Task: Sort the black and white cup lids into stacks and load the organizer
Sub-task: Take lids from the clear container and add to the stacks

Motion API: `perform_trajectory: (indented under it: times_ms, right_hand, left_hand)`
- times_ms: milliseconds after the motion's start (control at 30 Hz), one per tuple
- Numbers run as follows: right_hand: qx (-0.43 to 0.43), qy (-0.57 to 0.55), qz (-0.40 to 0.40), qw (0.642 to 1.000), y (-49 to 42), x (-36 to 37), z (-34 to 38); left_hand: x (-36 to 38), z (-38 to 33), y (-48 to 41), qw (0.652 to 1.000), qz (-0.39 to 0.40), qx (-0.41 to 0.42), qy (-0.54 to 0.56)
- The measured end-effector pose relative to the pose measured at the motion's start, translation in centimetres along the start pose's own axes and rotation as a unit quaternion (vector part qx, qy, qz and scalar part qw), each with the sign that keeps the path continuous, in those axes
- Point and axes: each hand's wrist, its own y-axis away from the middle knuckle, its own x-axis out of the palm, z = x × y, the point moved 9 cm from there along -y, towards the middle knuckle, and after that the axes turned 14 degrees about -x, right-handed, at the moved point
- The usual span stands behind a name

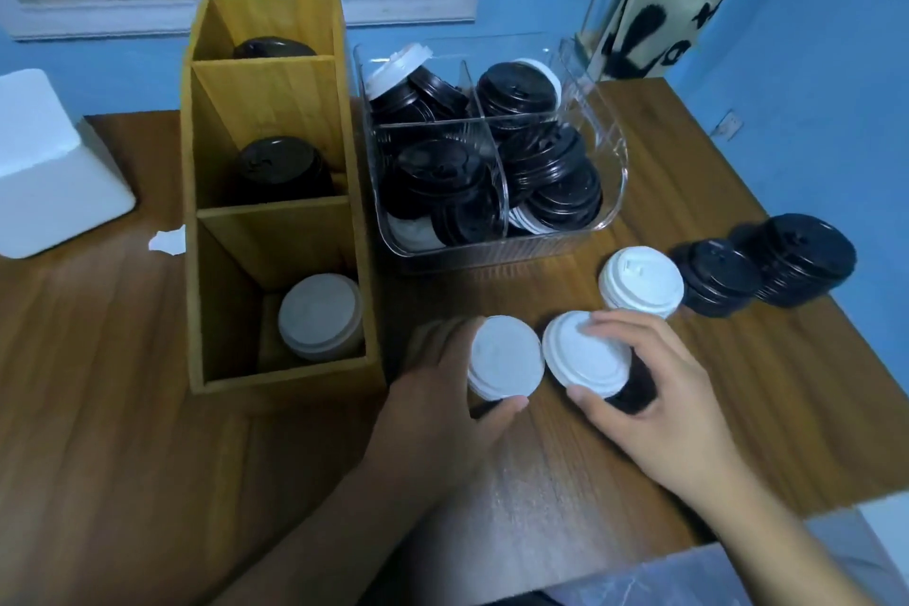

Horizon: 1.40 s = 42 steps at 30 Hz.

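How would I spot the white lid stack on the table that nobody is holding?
Start at the clear bin of mixed lids on the wooden table. Just in front of its right corner stands the white lid stack, with black stacks to its right. Unlike the two white-topped stacks nearer the person, no hand holds it.

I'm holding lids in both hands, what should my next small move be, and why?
Probably lower the white lid stack in your left hand into the wooden organizer's nearest compartment: white lids already sit there, and the other two compartments hold black lids. Your right hand grips a white-topped stack.
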Motion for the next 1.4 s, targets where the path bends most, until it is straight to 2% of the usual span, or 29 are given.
perform_trajectory:
  times_ms: [333, 600, 767, 833, 900, 967, 1033, 1233, 1400]
  right_hand:
    - [-0.022, -0.022, -0.014, 0.999, 0.8, -0.9, 1.0]
    - [-0.028, -0.027, 0.078, 0.996, 0.7, 0.1, 0.5]
    - [0.030, -0.032, 0.142, 0.989, 3.1, -0.1, -1.5]
    - [0.054, -0.008, 0.118, 0.991, 3.6, -0.6, -1.6]
    - [0.099, 0.075, 0.071, 0.990, 3.8, -1.4, -1.8]
    - [0.142, 0.143, 0.070, 0.977, 3.8, -1.2, -2.2]
    - [0.127, 0.164, 0.092, 0.974, 3.5, -0.4, -2.2]
    - [0.105, 0.135, 0.130, 0.977, 2.7, -0.3, -1.5]
    - [0.044, 0.203, 0.147, 0.967, 1.9, -0.5, 0.2]
  left_hand:
    - [-0.2, 0.0, 0.0, 1.000, -0.001, 0.006, 0.006]
    - [-0.2, -0.1, 0.2, 1.000, -0.003, 0.015, 0.003]
    - [0.1, 0.0, 0.1, 1.000, 0.009, 0.012, 0.004]
    - [0.1, 0.0, 0.1, 1.000, 0.010, 0.014, 0.003]
    - [0.2, 0.0, 0.1, 1.000, 0.010, 0.016, 0.000]
    - [0.1, -0.1, 0.1, 1.000, 0.005, 0.019, -0.002]
    - [0.1, 0.0, 0.2, 1.000, 0.003, 0.019, -0.001]
    - [0.4, 0.2, 0.1, 1.000, 0.009, 0.018, 0.000]
    - [0.4, 0.2, 0.0, 1.000, 0.006, 0.021, -0.003]
